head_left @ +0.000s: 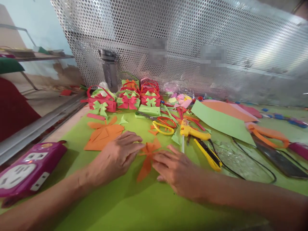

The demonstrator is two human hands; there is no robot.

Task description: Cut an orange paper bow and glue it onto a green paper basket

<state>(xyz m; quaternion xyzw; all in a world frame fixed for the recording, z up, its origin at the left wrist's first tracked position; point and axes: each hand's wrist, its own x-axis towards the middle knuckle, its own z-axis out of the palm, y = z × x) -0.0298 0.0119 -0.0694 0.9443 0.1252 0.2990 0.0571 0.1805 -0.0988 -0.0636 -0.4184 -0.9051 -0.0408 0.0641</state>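
Bow (pixel 149 150) of orange paper lies between the hands over the green tabletop (pixel 113 208), its long tail pointing near and slightly left along the main axis. I see the left hand (pixel 118 152) palm-down, fingers curled at one edge, and the right hand (pixel 175 170) at the other, fingers bent; whether either pinches it I cannot tell. Beyond stand handled paper baskets (pixel 111 105), contents unclear to me.

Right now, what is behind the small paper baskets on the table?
Behind the paper baskets a grey bottle stands, with a perforated metal sheet beyond. The baskets hide the bottle's base; anything low behind them cannot be seen.
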